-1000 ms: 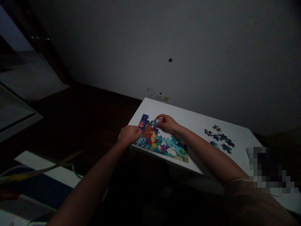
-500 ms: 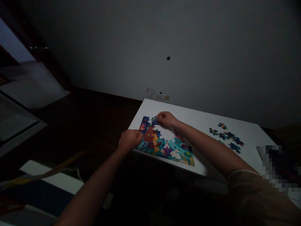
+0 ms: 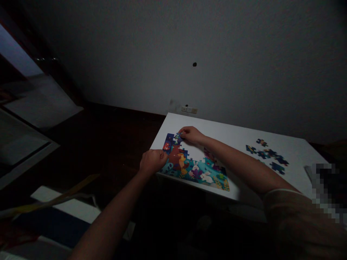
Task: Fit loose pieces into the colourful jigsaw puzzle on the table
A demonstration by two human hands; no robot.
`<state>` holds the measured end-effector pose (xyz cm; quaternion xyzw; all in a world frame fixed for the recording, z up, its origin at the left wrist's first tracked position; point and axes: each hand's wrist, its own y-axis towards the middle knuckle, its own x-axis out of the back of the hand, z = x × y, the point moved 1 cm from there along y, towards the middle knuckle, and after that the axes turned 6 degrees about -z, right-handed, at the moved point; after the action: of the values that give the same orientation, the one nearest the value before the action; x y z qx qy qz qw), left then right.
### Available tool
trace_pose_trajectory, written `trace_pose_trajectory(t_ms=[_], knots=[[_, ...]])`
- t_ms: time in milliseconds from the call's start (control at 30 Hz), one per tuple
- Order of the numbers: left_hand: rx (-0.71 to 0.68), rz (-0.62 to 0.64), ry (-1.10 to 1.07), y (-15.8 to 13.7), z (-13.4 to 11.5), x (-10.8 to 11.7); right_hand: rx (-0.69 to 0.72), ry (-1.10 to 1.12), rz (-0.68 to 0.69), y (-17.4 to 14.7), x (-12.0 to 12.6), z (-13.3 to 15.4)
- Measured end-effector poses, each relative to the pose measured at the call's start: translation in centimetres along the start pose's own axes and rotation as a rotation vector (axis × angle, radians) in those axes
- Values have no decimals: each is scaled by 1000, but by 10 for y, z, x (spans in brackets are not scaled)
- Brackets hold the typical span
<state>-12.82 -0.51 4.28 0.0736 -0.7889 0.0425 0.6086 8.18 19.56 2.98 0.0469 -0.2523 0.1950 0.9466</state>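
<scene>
Since the earlier frame, both hands and the desk have drifted slightly right and lower in the head view, while the right hand has kept its place at the puzzle's far corner. At the far left, a dim floor holds a pale mat [image 3: 65, 206]. Next comes the left hand [image 3: 152, 161], curled into a loose fist and resting at the near left edge of the jigsaw puzzle [image 3: 193, 166]; its grip is closed, though whether it pinches anything cannot be told. The puzzle lies flat on the left part of the white desk [image 3: 233, 135], with a bare white gap in its upper middle. The right hand [image 3: 191, 134] sits at the puzzle's far left corner, fingertips pressed together on a small blue puzzle piece [image 3: 179, 137] that touches the assembled part. Behind it, a wall socket [image 3: 189, 109] sits just above the desk's far edge. Well apart to the right lies a cluster of loose pieces [image 3: 267, 155], dark blue, spread on the bare desk.
</scene>
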Motion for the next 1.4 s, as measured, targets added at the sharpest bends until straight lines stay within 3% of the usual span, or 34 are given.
trace_pose_trajectory(t_ms=[200,533,867,1067,1400], knots=[[-7,-2,-17,1,2,-4,10,64,142,5,10,2],[-11,1,-12,1,2,-4,36,72,239,30,5,4],[-13,-21,-18,1,3,-6,322,-262,319,49,-2,24],[4,-20,-59,-1,1,-5,415,-439,446,58,-4,26],[-6,-51,-77,0,3,-9,523,-533,395,38,-1,19]])
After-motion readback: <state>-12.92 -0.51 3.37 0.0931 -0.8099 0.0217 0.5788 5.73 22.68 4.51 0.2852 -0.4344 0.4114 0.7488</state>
